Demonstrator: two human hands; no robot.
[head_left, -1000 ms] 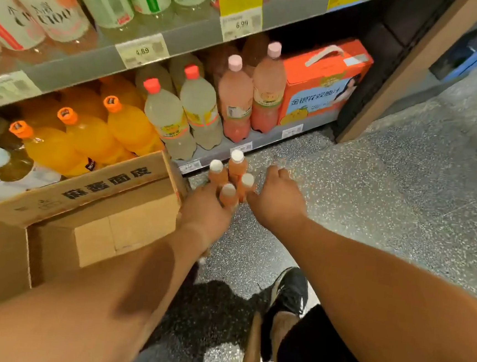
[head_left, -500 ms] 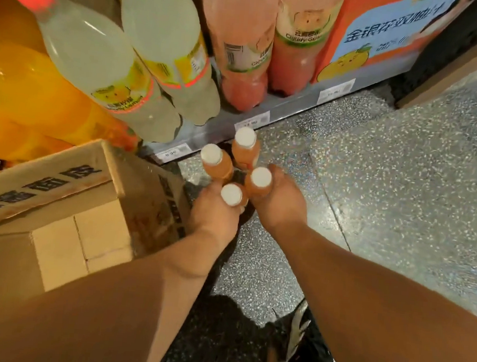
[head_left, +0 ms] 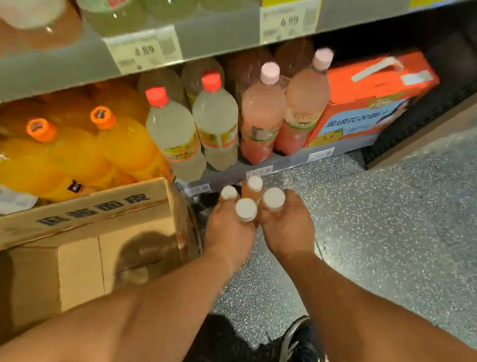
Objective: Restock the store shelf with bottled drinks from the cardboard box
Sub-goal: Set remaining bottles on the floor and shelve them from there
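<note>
From the head camera, both bare forearms reach forward over a speckled grey terrazzo floor [head_left: 400,224]. The left hand [head_left: 228,232] and the right hand [head_left: 286,231] sit side by side, fingers curled round a tight cluster of four small bottles [head_left: 249,193] with round white caps and orange-brown bodies; the left grips the two on its side, the right the other two, though the fingers themselves are mostly hidden beneath the backs of the hands. The cluster is held just in front of the bottom shelf edge [head_left: 290,163], above the floor.

To the left stands the open cardboard box [head_left: 82,242], plain corrugated brown with dark printed characters on its flap, its inside in shadow. On the lowest shelf stand tall plastic bottles: glossy orange ones with orange caps [head_left: 113,152], cloudy pale ones with red caps [head_left: 174,137], and pink ones with pink caps [head_left: 261,119]. Beside them sits an orange carton with a white handle [head_left: 378,89]. Paper price tags [head_left: 143,51] hang on the grey metal shelf above. A dark shoe [head_left: 299,356] shows at the lower edge.
</note>
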